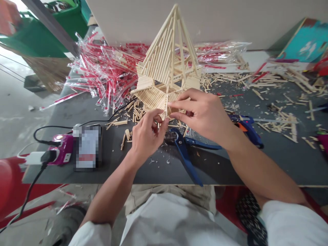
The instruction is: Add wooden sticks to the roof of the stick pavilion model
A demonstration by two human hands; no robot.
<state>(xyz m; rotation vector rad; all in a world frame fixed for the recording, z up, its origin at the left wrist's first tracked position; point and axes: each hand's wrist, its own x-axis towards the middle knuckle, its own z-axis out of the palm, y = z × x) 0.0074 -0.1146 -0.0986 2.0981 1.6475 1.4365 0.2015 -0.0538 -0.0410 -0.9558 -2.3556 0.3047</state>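
Observation:
A pointed model built of thin wooden sticks [157,58] stands on the dark table, with a tall ribbed peak and slatted panels around its base. My left hand [147,133] is closed in a pinch at the model's near lower tip. From the right, my right hand [202,111] pinches a short stick [167,104] along the ridge leading to that same tip. The fingertips of both hands almost meet there and partly hide the tip. Just below them lies a blue-handled cutter [186,157], jaws toward the model.
A blue glue gun [247,128] lies right of my right forearm. Red-and-clear plastic wrappers [110,71] heap behind the model. Cut stick pieces [279,123] litter the table [115,177]. A phone [88,147] and a purple power adapter [61,148] with cables are at left.

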